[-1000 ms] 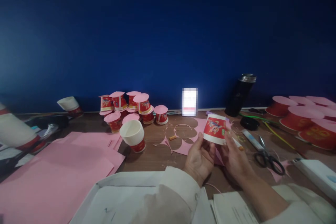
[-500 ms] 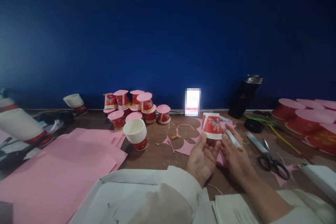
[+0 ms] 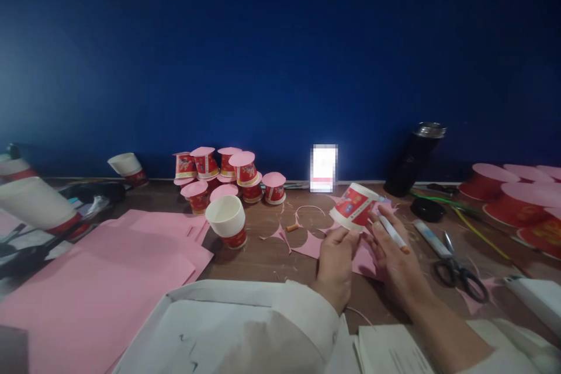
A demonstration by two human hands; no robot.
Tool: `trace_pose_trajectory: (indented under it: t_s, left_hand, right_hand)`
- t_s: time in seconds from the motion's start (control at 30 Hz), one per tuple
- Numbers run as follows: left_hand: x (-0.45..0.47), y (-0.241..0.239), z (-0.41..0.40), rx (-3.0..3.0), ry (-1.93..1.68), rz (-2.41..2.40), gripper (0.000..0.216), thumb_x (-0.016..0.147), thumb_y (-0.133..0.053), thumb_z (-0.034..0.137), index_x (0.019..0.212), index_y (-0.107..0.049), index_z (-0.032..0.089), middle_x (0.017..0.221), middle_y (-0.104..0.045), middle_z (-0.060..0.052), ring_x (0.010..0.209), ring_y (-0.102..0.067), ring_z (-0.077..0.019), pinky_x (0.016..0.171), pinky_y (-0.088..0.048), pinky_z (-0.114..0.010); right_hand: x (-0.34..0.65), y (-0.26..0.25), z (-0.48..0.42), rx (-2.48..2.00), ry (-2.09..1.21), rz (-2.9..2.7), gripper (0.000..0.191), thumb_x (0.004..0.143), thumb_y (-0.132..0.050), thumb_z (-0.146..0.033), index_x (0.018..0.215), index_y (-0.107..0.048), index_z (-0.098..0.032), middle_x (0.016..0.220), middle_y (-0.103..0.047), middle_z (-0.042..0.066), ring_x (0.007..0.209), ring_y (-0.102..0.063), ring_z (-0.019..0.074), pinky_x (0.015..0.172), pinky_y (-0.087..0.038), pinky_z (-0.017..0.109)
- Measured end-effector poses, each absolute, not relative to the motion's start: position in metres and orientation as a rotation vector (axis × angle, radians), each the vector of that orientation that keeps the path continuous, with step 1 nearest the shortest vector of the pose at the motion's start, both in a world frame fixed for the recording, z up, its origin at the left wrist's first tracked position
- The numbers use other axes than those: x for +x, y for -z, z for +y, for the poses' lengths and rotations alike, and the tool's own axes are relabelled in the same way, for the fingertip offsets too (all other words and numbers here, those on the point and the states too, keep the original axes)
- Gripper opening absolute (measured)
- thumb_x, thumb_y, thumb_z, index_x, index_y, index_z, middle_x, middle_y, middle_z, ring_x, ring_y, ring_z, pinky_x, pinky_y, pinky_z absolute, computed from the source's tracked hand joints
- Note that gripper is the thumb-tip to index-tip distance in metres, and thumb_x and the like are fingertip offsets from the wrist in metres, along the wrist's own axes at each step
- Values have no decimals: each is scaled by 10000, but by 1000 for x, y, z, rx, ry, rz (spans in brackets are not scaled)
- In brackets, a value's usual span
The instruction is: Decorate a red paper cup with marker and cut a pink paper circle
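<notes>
The small red and white paper cup (image 3: 354, 209) is up in the air, a little above the table and near the middle of it, tipped on its side with its wide white rim low and pointing to the left. The left hand (image 3: 335, 257) pinches it from below with thumb and fingers. The right hand (image 3: 394, 257) is closed around a thin white pen with an orange tip (image 3: 393, 234), and its fingers are right by the cup; I cannot tell if they touch it. I think a soft pinch is best, because a paper cup squashes fast, and the pen should stay tucked so it does not poke the cup. Under the hands lies a pink paper sheet with round holes cut out (image 3: 312, 243), on the brown wooden table (image 3: 263, 263). To the left stand an open red paper cup with a white inside (image 3: 228, 222), a pile of little red cups with pink paper tops (image 3: 228, 172) and big flat pink paper sheets (image 3: 109, 269). To the right are black scissors (image 3: 460, 272), a tall black flask with a silver top (image 3: 414, 158) and big red bowls with pink tops (image 3: 504, 193). Behind it all is a dark blue wall (image 3: 280, 58), and the room is dim.
</notes>
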State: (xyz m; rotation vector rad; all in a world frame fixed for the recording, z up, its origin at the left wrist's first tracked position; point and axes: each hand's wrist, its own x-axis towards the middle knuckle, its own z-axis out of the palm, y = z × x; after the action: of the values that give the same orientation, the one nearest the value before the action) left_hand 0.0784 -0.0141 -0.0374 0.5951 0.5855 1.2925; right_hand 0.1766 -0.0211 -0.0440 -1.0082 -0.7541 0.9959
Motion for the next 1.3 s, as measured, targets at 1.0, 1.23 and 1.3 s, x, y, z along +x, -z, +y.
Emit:
trace_pose_trajectory:
  t_s: [1.0,1.23,1.3]
  left_hand:
    - [77,41,-20,545,-1191,581,470,602,-900,488,842,-722,125,759,-658,-44,678,-571,-105,581,-350,-211]
    - [79,49,-12,696,-1299,701,412,685,-839,519,755,-732,127,730,-615,-23,676,-484,-102,634,-357,-243]
    - [80,47,-13,726,-1314,697,389,687,-836,498,751,-738,128,718,-594,-13,693,-464,-109,663,-369,-253]
  right_hand:
    - [192,34,-7,-796,-1149,-501,379,771,-776,-487,1095,-704,-303,1109,-767,-11,1028,-714,173,839,-598,292]
    - [191,37,-8,-826,-1143,-490,393,772,-786,-465,1129,-698,-326,1158,-756,-4,1084,-699,166,830,-599,282]
    - [187,37,-9,-807,-1127,-548,409,758,-804,-457,1130,-700,-322,1145,-757,-7,1083,-698,178,859,-600,305]
